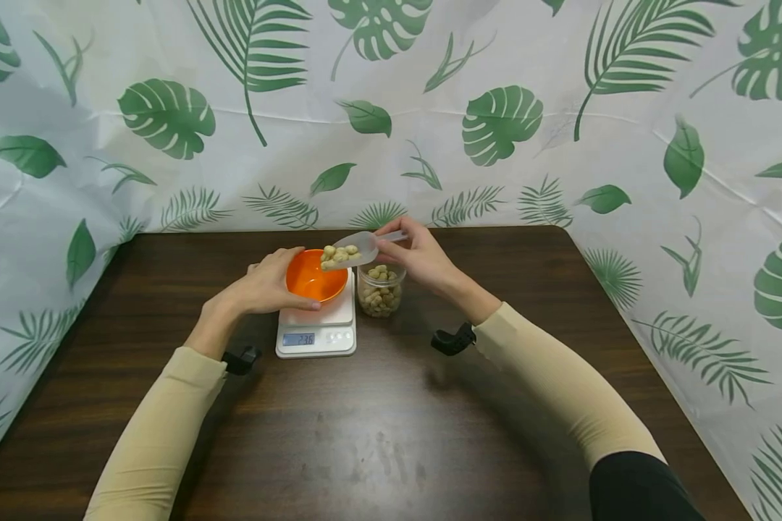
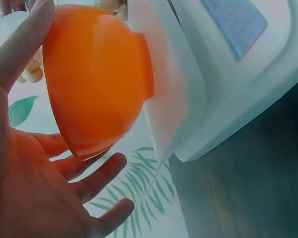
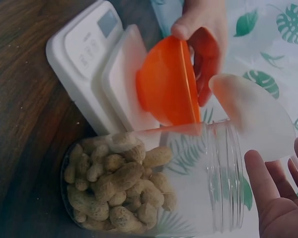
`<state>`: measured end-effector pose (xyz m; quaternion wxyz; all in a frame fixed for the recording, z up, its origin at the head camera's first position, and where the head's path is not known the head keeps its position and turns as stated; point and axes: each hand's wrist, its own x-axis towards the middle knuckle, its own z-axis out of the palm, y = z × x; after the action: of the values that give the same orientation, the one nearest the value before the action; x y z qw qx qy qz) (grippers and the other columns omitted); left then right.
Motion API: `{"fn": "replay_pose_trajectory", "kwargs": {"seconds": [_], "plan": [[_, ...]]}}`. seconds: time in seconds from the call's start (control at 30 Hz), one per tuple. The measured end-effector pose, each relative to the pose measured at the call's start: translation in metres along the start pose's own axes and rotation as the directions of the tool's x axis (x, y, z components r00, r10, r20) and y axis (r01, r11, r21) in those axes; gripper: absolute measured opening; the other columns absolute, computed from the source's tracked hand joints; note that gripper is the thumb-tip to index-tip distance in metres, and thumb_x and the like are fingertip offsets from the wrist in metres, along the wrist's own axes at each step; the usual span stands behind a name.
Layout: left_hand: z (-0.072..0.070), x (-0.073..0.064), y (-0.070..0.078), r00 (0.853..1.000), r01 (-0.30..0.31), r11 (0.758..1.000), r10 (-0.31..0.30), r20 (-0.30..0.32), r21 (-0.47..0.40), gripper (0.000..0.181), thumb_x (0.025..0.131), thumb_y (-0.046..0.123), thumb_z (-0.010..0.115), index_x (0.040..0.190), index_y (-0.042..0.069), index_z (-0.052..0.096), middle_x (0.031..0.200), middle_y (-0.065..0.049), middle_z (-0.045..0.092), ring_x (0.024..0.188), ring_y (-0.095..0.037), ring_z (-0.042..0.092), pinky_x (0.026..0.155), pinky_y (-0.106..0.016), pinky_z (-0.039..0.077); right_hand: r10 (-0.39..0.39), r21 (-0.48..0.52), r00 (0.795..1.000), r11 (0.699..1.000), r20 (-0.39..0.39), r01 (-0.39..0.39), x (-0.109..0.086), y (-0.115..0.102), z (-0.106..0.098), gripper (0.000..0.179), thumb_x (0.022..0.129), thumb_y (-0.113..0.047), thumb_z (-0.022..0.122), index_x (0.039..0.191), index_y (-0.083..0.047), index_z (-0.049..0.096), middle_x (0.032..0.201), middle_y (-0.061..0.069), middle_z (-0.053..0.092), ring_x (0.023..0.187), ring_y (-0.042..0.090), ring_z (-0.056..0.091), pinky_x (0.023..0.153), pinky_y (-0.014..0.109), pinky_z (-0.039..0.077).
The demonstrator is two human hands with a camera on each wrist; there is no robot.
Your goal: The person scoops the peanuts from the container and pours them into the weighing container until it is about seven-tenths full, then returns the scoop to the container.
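An orange bowl (image 1: pixel 309 278) stands on the plate of a white kitchen scale (image 1: pixel 316 339), whose small display is lit with digits. My left hand (image 1: pixel 270 284) holds the bowl by its rim, the thumb on the near side and the fingers round the far side. In my right hand (image 1: pixel 418 255) is the handle of a translucent scoop (image 1: pixel 367 248), pinched between thumb and fingers. Unshelled peanuts (image 1: pixel 339 254) lie in the scoop, its front end over the bowl's right edge. Just below that hand stands an open clear jar (image 3: pixel 188 173), part filled with peanuts.
The scale and jar stand side by side near the back edge of a dark wooden table (image 1: pixel 378 434). Behind the table hangs a white sheet (image 1: pixel 417 108) printed with green leaves. Black straps with small devices (image 1: pixel 452 339) sit at both wrists.
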<state>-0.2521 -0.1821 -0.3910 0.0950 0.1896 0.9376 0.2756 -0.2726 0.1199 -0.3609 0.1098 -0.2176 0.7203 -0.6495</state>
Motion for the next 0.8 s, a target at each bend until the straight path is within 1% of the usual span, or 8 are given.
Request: {"fn": "replay_pose_trajectory", "kwargs": {"seconds": [0.1,0.23,0.33,0.43,0.53,0.67,0.73,0.8], "plan": [[0.0,0.001,0.0,1.0,0.009,1.0,-0.009,0.001,-0.012,0.108,0.079,0.052,0.084,0.158,0.001,0.03,0.15,-0.021,0.043,0.13,-0.039,0.041,0.103,-0.067,0.03,-0.006,-0.03,1.0,1.0,0.008,0.006,0.0,0.0,0.001,0.022,0.106,-0.009,0.058,0.122,0.005,0.053,0.13,0.021,0.052,0.111,0.034,0.067,0.099,0.056,0.048],[0.001,0.001,0.001,1.0,0.013,1.0,-0.013,-0.002,-0.024,0.108,0.078,0.051,0.084,0.157,0.0,0.031,0.149,-0.021,0.044,0.13,-0.039,0.041,0.103,-0.067,0.029,-0.015,-0.098,1.0,0.995,0.015,0.016,0.0,-0.001,0.001,0.022,0.106,-0.01,0.058,0.122,0.004,0.054,0.128,0.019,0.054,0.11,0.033,0.067,0.097,0.052,0.051],[0.001,0.001,0.001,1.0,0.014,1.0,-0.014,-0.005,-0.025,0.108,0.078,0.051,0.084,0.157,0.0,0.031,0.148,-0.021,0.044,0.129,-0.039,0.042,0.103,-0.067,0.03,-0.017,-0.161,1.0,0.987,0.019,0.02,0.002,-0.003,0.002,0.022,0.106,-0.012,0.059,0.121,0.002,0.055,0.126,0.017,0.057,0.108,0.032,0.068,0.094,0.05,0.053],[0.001,0.001,0.001,1.0,0.013,1.0,-0.013,-0.009,-0.021,0.108,0.078,0.052,0.084,0.157,-0.001,0.032,0.149,-0.021,0.044,0.13,-0.039,0.042,0.103,-0.069,0.029,-0.017,-0.22,1.0,0.975,0.022,0.021,0.002,-0.005,0.003,0.022,0.105,-0.014,0.061,0.121,0.0,0.056,0.125,0.015,0.059,0.107,0.033,0.068,0.093,0.053,0.053],[0.001,0.002,0.001,1.0,0.015,1.0,-0.015,-0.009,-0.017,0.11,0.078,0.053,0.085,0.157,0.0,0.031,0.149,-0.021,0.044,0.131,-0.039,0.042,0.104,-0.071,0.027,-0.019,-0.25,1.0,0.968,0.025,0.024,0.001,-0.008,0.003,0.021,0.105,-0.015,0.061,0.121,-0.001,0.056,0.124,0.015,0.06,0.107,0.037,0.067,0.092,0.054,0.053],[0.001,0.002,0.0,1.0,0.01,1.0,-0.011,-0.009,-0.013,0.111,0.077,0.053,0.086,0.157,-0.001,0.03,0.15,-0.021,0.044,0.131,-0.039,0.042,0.105,-0.072,0.026,-0.006,-0.277,1.0,0.961,0.02,0.012,0.001,-0.01,0.002,0.021,0.105,-0.015,0.062,0.121,-0.003,0.056,0.123,0.014,0.061,0.107,0.038,0.067,0.092,0.054,0.054],[0.001,0.002,-0.001,1.0,0.007,1.0,-0.007,-0.01,-0.012,0.112,0.077,0.053,0.086,0.157,-0.001,0.03,0.15,-0.021,0.044,0.132,-0.039,0.042,0.105,-0.073,0.025,0.001,-0.284,1.0,0.959,0.017,0.004,0.001,-0.011,0.002,0.022,0.105,-0.016,0.062,0.121,-0.003,0.056,0.123,0.014,0.061,0.107,0.037,0.068,0.091,0.052,0.055],[0.001,0.002,-0.001,1.0,0.006,1.0,-0.006,-0.011,-0.016,0.112,0.077,0.053,0.086,0.157,0.0,0.03,0.149,-0.021,0.045,0.131,-0.039,0.042,0.105,-0.072,0.025,0.005,-0.291,1.0,0.957,0.015,0.0,0.001,-0.012,0.001,0.023,0.105,-0.017,0.063,0.121,-0.003,0.056,0.124,0.013,0.061,0.106,0.034,0.068,0.09,0.046,0.056]]}}
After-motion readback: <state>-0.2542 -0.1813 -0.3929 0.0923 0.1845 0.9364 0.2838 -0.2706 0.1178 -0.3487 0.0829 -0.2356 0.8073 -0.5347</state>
